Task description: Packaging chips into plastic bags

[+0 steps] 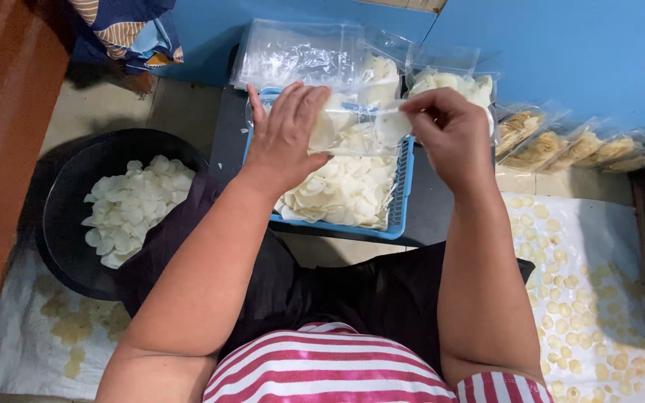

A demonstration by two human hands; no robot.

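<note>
Left arm: bare forearm reaches forward and slightly right, elbow bent
Left hand (287,134): back facing up, fingers spread and curled downward
Right arm: bare forearm reaches forward, wrist bent left
Right hand (449,134): thumb and forefinger pinched together, other fingers curled

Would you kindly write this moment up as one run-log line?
left hand: holds clear bag | right hand: pinches bag's edge | bag: white chips inside, above blue basket | black basin: chips, at left
</note>
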